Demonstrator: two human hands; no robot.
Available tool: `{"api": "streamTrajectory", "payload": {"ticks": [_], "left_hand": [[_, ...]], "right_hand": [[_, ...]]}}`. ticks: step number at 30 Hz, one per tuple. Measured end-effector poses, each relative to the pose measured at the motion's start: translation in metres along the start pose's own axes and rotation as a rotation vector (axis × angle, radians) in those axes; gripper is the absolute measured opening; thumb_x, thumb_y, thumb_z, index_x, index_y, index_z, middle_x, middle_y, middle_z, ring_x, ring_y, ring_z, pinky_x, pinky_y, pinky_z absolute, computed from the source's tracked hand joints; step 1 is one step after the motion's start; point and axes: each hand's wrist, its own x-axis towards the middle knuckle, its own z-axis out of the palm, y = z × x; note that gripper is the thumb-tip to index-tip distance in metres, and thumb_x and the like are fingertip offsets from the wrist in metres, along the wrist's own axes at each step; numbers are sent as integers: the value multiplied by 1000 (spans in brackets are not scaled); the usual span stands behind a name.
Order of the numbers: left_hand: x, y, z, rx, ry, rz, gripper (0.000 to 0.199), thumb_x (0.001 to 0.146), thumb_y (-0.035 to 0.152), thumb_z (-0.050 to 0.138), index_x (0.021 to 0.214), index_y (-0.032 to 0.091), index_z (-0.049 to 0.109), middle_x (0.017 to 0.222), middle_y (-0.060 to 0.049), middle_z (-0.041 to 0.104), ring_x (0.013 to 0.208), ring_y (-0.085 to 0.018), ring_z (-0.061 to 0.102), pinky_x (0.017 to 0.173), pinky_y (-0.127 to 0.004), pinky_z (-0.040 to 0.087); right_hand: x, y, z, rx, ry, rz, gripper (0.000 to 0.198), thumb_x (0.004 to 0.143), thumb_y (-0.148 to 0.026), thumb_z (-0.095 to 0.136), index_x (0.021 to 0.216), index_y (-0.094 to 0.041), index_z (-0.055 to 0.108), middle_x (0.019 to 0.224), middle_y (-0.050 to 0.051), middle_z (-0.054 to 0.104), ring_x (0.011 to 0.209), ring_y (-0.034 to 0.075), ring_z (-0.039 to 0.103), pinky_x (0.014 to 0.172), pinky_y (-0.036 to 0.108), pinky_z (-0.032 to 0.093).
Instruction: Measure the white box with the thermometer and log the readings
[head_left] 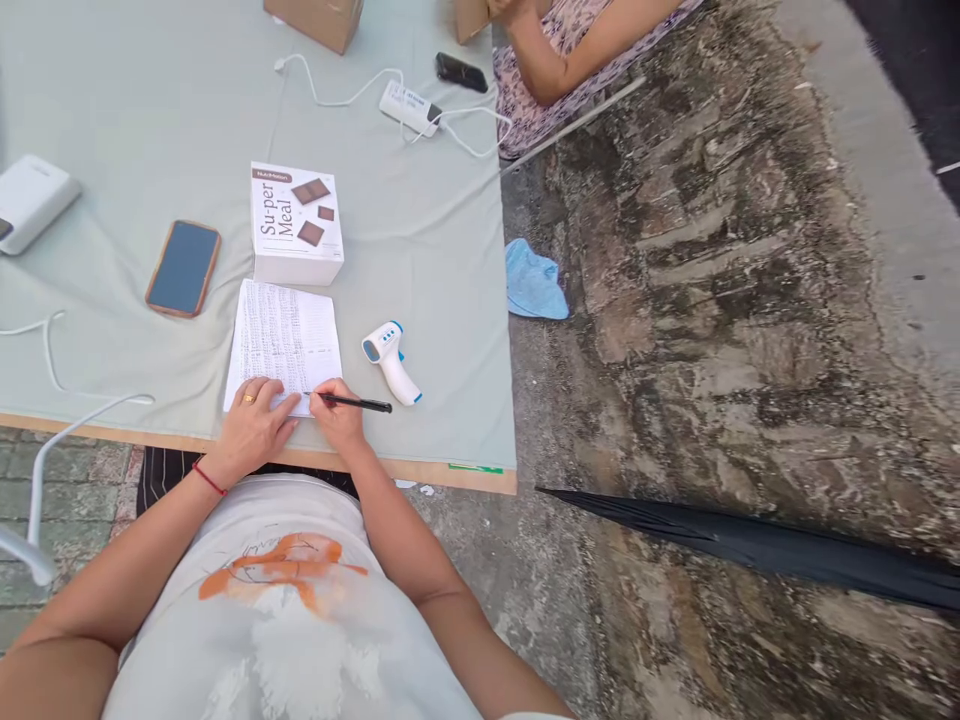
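Head view: a sheet of paper [283,340] covered in handwritten rows is laid on the pale cloth of the table [420,250], close to the near edge. Its lower left corner is pressed flat by the left hand [251,428], fingers spread and holding nothing. A black pen [352,403] is pinched in the fingers of the right hand [339,418], with its tip set on the bottom edge of the sheet. A white box [296,222] is stood touching the top of the sheet, and a phone [183,267] is laid to its left. A white and blue thermometer gun [390,362] is placed just right of the sheet. Another person's arm [577,45] is seen at the far corner.
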Motion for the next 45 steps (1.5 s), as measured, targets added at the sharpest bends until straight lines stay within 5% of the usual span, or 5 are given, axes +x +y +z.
{"api": "streamTrajectory", "payload": {"ticks": [21,45], "left_hand": [[2,0,0,0,46,29,27,107,27,61,123,13,78,115,-19,68,113,-37,59,101,-52,58],[-2,-3,3,-46,-76,-21,31,109,29,59,131,16,78,122,-20,69,120,-38,60,106,-54,56]], "right_hand": [[-1,0,0,-2,17,19,14,82,-36,61,74,-26,55,66,-4,56,61,15,52,63,30,47],[-2,1,-1,-25,70,59,13,81,-32,63,75,-27,52,65,-6,53,61,15,51,64,29,49]]}}
